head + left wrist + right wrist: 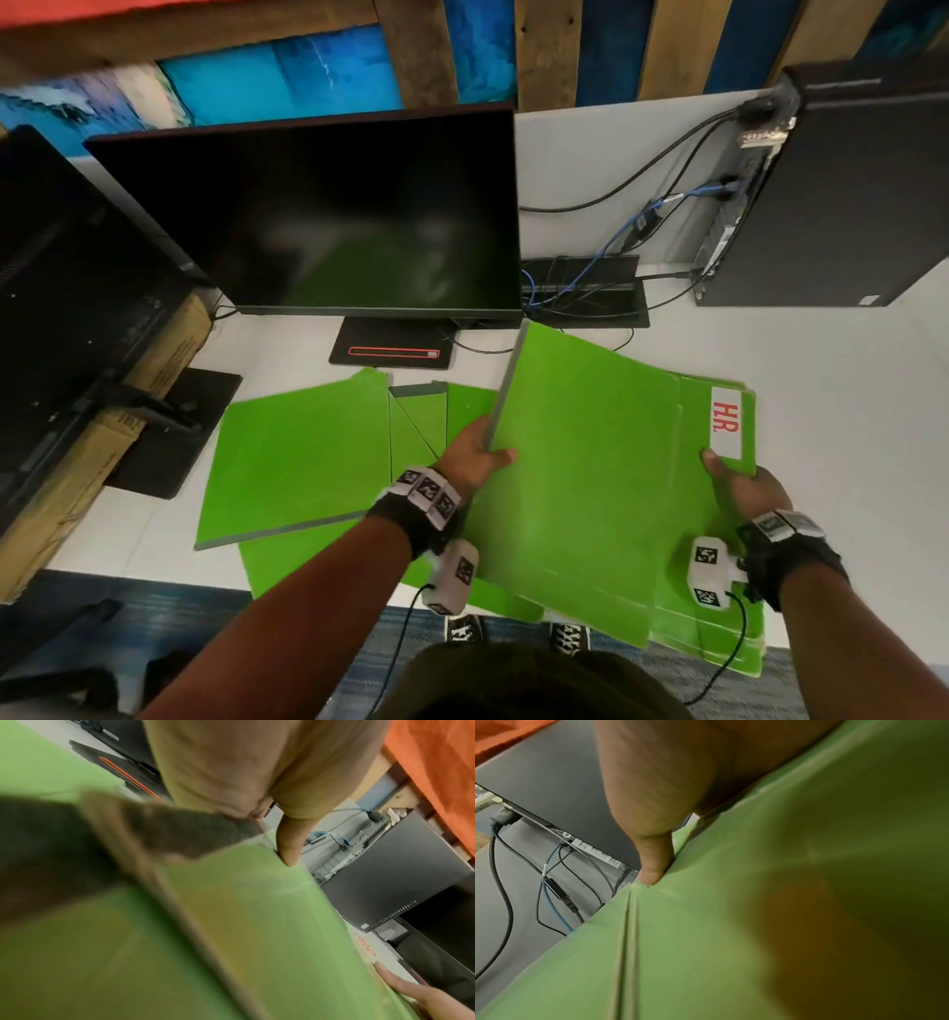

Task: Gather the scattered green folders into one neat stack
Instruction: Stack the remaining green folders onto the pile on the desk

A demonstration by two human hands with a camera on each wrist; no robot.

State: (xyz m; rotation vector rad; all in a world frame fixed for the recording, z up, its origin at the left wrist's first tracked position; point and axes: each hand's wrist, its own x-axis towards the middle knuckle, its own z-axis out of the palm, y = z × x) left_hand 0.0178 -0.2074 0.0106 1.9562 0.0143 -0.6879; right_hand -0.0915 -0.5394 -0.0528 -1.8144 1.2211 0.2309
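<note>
The left hand (475, 452) is gripping the grey-spined left edge of a large green folder (580, 462), thumb lying on its upper face and fingers hidden beneath, and the folder is tilting up off the desk (847, 411) toward the front right part of the surface. The right hand (744, 488) is pinching the right side of the same bundle, its thumb (654, 862) pressing down on a folder carrying a white label with red letters "H.R." (726, 429) that is lying just under the raised one; how many folders this hand is clasping cannot be told. More green folders (719, 637) are lying beneath, overhanging the front edge of the desk. A further green folder (298, 462) with a grey spine is lying flat left of the left hand, overlapping others fanned out behind it (416, 416) and one below it (308, 565) at the front edge. A dark monitor (334, 210) is standing at the rear centre, a black computer tower (847, 205) with cables (616, 241) is sitting at the rear right corner, and a cardboard box (77, 462) is resting at the left edge.
</note>
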